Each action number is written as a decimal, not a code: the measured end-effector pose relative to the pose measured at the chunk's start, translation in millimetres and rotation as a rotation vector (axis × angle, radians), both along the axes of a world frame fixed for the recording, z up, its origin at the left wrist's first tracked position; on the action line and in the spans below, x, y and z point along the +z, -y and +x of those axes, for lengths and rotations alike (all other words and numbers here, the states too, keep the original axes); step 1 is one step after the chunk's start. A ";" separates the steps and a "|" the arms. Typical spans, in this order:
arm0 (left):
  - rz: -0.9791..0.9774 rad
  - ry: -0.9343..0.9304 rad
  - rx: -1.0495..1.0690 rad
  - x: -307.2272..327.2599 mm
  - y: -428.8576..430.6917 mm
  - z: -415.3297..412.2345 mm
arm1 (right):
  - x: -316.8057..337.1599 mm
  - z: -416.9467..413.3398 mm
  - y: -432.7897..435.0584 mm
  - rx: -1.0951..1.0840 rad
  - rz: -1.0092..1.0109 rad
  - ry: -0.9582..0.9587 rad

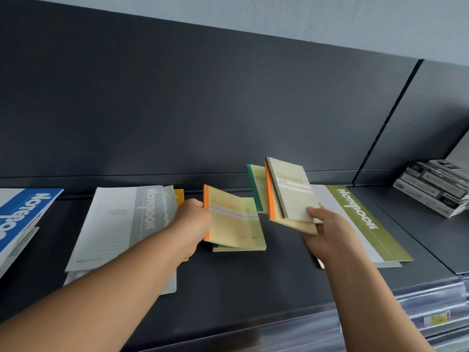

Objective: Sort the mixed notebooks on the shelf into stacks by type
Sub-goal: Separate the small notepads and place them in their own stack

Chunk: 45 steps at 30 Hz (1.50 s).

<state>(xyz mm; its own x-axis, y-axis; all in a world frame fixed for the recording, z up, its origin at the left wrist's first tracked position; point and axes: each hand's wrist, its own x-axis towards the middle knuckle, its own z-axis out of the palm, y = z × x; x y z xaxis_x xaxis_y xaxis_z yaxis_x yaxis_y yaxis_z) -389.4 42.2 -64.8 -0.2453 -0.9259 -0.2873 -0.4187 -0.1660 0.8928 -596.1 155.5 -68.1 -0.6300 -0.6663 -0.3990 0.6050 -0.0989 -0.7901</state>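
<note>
Now the left hand (pixel 193 224) grips an orange-spined notebook (pixel 232 219) tilted above the dark shelf (pixel 241 280); the right hand (pixel 327 235) clasps a fan of small notebooks (pixel 291 191); large notebooks (pixel 121 224) lie flat alongside.

- There was a single view, taken from a camera worn on the person's head, so no second view shared any part of the scene.
- It looked forward and down onto a dark shelf (pixel 253 288), and was tilted, so that the shelf's back panel (pixel 203 97) ran downhill toward the right.
- It sat close: both forearms entered from the bottom edge, and the left hand (pixel 193 224) and right hand (pixel 327 235) lay near the middle of the frame.
- The wide angle took in a blue notebook (pixel 22 219) at the left edge and boxed goods (pixel 436 186) at the right, with pale wall (pixel 330 16) above the panel.
</note>
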 end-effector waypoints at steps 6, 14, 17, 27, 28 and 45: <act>-0.007 0.046 -0.102 -2.9 -11.1 -5.3 | -15.5 36.3 11.3 0.160 0.154 -0.412; -0.052 -0.022 -0.310 -6.7 -22.5 -1.5 | -26.2 73.9 23.3 0.476 0.417 -1.124; -0.098 0.004 -0.353 -10.3 -25.2 -1.6 | -25.1 79.9 24.4 0.519 0.392 -1.174; -0.315 0.133 -0.426 5.4 -21.5 27.5 | -11.3 89.1 21.9 0.457 0.453 -1.461; -0.340 0.149 -0.423 7.4 -20.9 33.4 | -8.7 94.5 22.9 0.469 0.481 -1.501; -0.739 0.897 -0.145 29.4 33.5 265.1 | 25.5 272.6 93.0 0.729 0.323 -1.890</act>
